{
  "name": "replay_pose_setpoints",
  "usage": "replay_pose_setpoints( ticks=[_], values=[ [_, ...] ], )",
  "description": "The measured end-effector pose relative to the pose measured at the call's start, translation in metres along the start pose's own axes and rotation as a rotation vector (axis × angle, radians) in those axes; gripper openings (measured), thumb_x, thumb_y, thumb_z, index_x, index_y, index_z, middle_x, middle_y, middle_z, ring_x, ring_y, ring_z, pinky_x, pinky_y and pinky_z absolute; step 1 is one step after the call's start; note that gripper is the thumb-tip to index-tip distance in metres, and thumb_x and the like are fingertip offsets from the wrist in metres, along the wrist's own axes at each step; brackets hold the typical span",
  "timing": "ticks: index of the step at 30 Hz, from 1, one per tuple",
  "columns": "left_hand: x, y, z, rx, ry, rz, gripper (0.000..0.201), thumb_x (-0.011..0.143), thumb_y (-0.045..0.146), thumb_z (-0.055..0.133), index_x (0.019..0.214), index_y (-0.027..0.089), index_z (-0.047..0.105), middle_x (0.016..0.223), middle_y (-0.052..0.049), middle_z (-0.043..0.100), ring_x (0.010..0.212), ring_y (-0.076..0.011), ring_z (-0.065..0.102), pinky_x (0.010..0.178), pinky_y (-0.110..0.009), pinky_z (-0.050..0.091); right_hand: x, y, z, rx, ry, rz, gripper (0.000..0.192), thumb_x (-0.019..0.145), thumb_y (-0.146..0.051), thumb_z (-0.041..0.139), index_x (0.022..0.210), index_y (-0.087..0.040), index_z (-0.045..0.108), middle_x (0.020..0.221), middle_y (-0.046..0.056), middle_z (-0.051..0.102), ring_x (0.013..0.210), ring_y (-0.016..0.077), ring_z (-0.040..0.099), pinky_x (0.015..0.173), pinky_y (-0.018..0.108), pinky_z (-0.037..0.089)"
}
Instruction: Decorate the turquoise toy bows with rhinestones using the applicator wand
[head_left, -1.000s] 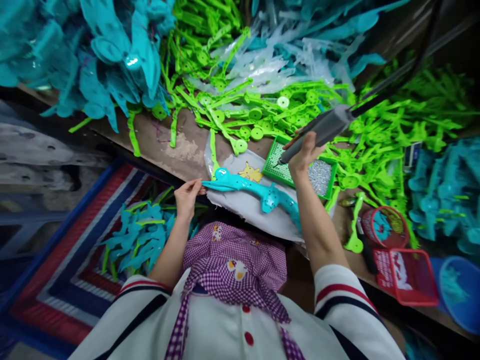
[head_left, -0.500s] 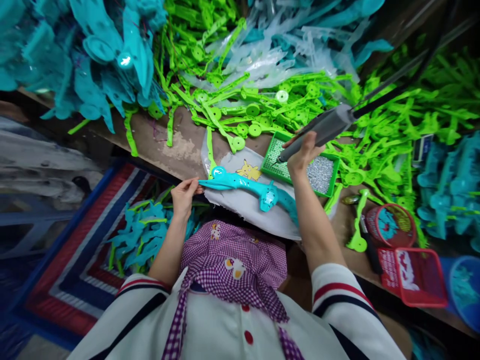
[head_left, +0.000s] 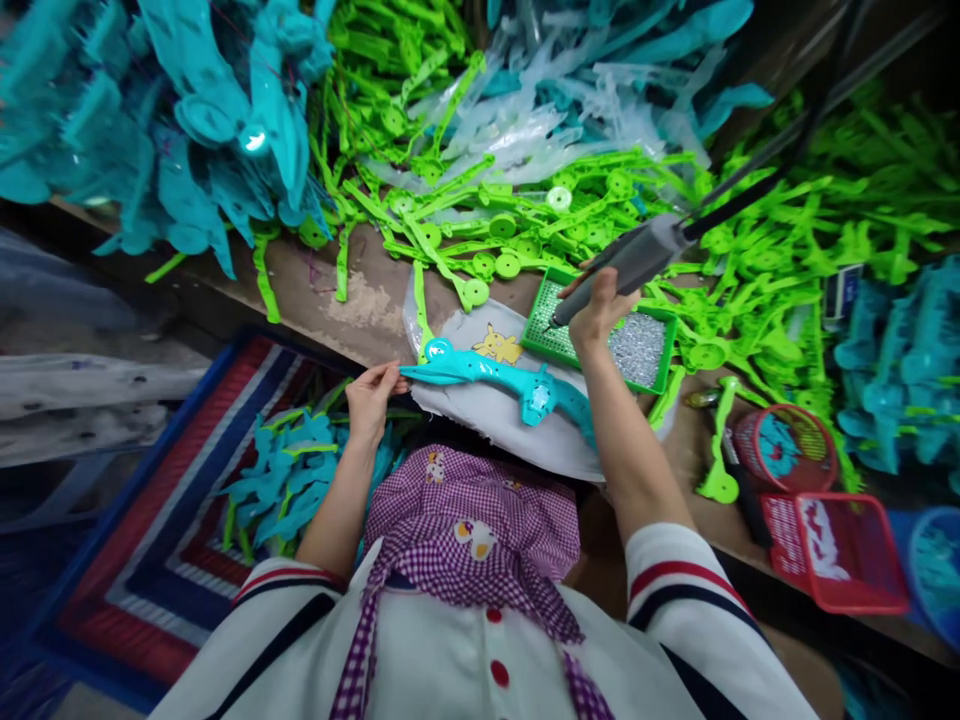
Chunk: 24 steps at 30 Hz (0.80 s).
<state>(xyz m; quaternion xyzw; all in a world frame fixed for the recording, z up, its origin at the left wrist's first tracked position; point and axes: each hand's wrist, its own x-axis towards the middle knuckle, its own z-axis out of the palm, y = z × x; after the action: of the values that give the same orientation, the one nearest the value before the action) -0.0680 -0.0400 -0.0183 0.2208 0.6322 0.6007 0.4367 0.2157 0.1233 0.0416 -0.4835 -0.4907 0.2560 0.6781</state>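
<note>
My left hand (head_left: 370,400) pinches the pointed left end of a long turquoise plastic part (head_left: 487,368). The part lies across a pale mat (head_left: 450,405) with a yellow cartoon figure; its right end passes behind my right forearm. My right hand (head_left: 598,312) is wrapped round a grey electric screwdriver (head_left: 637,262) with a cable at its top. The screwdriver's tip points down into a green basket (head_left: 670,352) that holds many small silvery screws (head_left: 637,348). A lime-green part (head_left: 421,305) touches the mat's left side.
Lime-green parts (head_left: 517,210) are heaped along the bench, with turquoise parts (head_left: 202,120) piled at the back left. Red baskets (head_left: 892,555) stand at the right. Below on the left, more parts (head_left: 292,470) lie by a striped red and blue mat (head_left: 169,530).
The view has shifted slightly. The screwdriver has moved a little left and down over the green basket; my left hand keeps its pinch on the turquoise part.
</note>
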Motion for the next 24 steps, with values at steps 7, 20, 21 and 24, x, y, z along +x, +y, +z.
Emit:
replay_pose_setpoints(
  ticks=[7, 20, 21, 24],
  values=[
    [-0.007, 0.017, -0.022, 0.167, -0.155, -0.013, 0.068, 0.059, 0.058, 0.087, 0.11, 0.014, 0.075, 0.077, -0.003, 0.073, 0.064, -0.0132, 0.067, 0.064, -0.027, 0.06, 0.007, -0.037, -0.015, 0.102, 0.161, -0.031, 0.066, 0.077, -0.086, 0.042, 0.089, -0.023, 0.057, 0.056, -0.006, 0.046, 0.041, 0.0115, 0.05, 0.04, 0.027, 0.04],
    [0.026, 0.09, 0.068, 0.702, -0.703, 0.744, 0.062, 0.074, 0.046, 0.086, 0.13, 0.028, 0.065, 0.135, -0.008, 0.062, 0.135, -0.0285, 0.051, 0.117, -0.047, 0.039, -0.08, -0.09, 0.037, 0.302, -0.069, 0.055, 0.07, 0.072, -0.092, 0.045, 0.085, -0.025, 0.057, 0.051, -0.005, 0.05, 0.04, 0.0156, 0.056, 0.039, 0.028, 0.042],
    [0.023, 0.083, 0.069, 0.796, -0.751, 0.737, 0.071, 0.069, 0.045, 0.09, 0.133, 0.028, 0.064, 0.138, -0.009, 0.06, 0.139, -0.0312, 0.047, 0.119, -0.05, 0.035, -0.081, -0.09, 0.04, 0.303, -0.087, 0.055, 0.071, 0.071, -0.093, 0.045, 0.085, -0.024, 0.057, 0.05, -0.005, 0.049, 0.039, 0.0153, 0.055, 0.039, 0.028, 0.042],
    [0.014, 0.058, 0.063, 1.033, -0.831, 0.671, 0.078, 0.066, 0.042, 0.093, 0.136, 0.029, 0.061, 0.138, -0.009, 0.06, 0.143, -0.0356, 0.041, 0.122, -0.057, 0.023, -0.081, -0.089, 0.05, 0.317, -0.149, 0.048, 0.068, 0.07, -0.09, 0.05, 0.082, -0.024, 0.059, 0.047, -0.006, 0.048, 0.037, 0.0133, 0.052, 0.038, 0.026, 0.041]
  ],
)
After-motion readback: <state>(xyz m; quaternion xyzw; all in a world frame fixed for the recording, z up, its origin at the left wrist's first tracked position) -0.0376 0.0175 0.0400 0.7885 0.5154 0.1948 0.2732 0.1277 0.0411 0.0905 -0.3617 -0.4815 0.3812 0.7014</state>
